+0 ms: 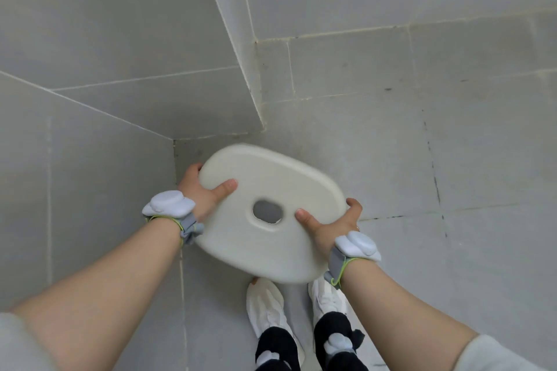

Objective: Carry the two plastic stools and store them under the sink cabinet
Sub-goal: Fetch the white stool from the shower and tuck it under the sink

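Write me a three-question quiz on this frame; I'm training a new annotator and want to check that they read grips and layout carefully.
1. True or false: only the left hand holds the stool.
2. Where do both thumbs rest? A) inside the seat's hole B) on top of the seat C) under the seat
3. Fill in: below the stool, the person's two white ____ stand on the tiled floor.

Key
1. False: the right hand grips the opposite edge too.
2. B: each thumb lies flat on the seat, on either side of the hole.
3. shoes
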Demonstrator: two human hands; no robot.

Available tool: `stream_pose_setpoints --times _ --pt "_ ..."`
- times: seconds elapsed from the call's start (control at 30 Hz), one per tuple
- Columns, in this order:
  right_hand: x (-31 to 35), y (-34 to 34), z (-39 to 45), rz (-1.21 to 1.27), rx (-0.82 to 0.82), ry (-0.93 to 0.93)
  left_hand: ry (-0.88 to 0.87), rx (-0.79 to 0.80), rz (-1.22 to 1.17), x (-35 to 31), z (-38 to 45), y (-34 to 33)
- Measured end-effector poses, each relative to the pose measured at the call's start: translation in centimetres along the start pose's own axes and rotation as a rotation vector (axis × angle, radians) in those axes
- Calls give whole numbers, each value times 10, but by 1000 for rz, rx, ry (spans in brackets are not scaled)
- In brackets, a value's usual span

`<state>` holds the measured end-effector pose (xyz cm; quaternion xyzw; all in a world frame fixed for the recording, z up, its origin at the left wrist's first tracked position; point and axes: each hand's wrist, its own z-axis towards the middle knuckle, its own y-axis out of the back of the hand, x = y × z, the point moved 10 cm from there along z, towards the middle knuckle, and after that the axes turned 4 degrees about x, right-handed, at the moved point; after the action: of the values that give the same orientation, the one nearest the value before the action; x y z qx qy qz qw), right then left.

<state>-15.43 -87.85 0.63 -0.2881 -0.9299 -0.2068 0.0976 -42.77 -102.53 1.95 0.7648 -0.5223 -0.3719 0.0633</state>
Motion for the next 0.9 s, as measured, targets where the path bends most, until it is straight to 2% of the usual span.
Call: stream_pose_setpoints --times 0.27,0.33,0.47,0.67,0.9 --pt "33 92 -95 112 -50 152 7 3 -91 -71 -121 16" --pt "52 144 -150 166 -70 203 -23 5 -98 -122 -175 30" --pt "70 182 -192 228 -90 289 -55 -1 -80 -161 -218 46" --pt "93 264 -294 392 -183 408 -239 39 26 -265 -305 82" --pt "87 302 -359 495 -258 466 -423 87 32 -329 -372 102"
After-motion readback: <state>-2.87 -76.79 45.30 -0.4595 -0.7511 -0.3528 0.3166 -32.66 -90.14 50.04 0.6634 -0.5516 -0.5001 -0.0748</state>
